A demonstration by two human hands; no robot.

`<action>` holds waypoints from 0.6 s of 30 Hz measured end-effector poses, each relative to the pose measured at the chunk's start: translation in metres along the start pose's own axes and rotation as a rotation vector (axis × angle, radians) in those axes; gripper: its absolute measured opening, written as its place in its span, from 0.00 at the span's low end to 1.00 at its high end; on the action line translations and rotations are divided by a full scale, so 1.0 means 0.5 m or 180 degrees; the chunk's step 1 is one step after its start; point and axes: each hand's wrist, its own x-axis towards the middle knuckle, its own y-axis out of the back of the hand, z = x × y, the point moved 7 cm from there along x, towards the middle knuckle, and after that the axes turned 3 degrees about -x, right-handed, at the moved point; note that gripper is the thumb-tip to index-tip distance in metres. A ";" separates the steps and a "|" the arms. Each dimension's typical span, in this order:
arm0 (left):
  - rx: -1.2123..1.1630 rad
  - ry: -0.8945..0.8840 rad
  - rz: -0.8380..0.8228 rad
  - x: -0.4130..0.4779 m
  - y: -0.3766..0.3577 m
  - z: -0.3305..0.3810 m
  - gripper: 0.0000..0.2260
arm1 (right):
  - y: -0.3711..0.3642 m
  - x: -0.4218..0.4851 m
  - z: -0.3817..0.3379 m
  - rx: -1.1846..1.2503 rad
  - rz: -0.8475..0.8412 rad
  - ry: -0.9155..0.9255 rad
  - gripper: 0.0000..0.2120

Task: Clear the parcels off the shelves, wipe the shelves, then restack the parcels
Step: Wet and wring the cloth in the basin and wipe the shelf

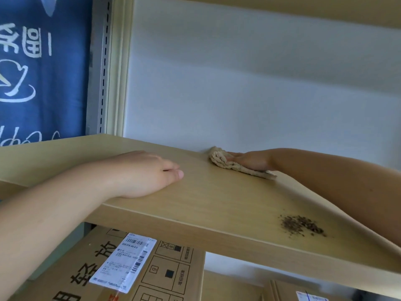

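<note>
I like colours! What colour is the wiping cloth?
The cloth is beige, seen in the head view.

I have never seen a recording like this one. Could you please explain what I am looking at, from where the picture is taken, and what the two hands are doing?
There is no machine here. A person wears one camera on the head, and it looks forward and down, so you see that person's own two arms.

The wooden shelf has no parcels on it. The right hand presses a beige cloth flat on the shelf near the back wall. The left hand rests on the shelf and holds nothing. A small pile of dark crumbs lies near the front edge, not yet wiped away.

On the shelf below stands a cardboard parcel with a white shipping label. A blue banner hangs at the left.
</note>
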 end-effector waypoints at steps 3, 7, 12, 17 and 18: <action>0.0012 0.0030 -0.0045 -0.001 0.003 0.002 0.23 | -0.002 -0.032 0.034 0.0055 0.0047 -0.0072 0.26; 0.0086 0.0065 -0.0002 -0.007 0.011 0.024 0.20 | -0.012 -0.068 0.043 -0.0002 0.0118 0.0007 0.28; -0.0244 -0.0002 -0.0017 -0.002 -0.007 0.103 0.18 | -0.027 -0.146 0.064 -0.0078 0.0152 0.0082 0.28; -0.0302 0.0098 0.0069 0.001 -0.025 0.117 0.18 | -0.041 -0.211 0.071 -0.0081 0.0184 0.0271 0.27; -0.0350 0.0100 0.0091 0.000 -0.024 0.115 0.18 | -0.046 -0.221 0.071 -0.0057 0.0173 0.0298 0.26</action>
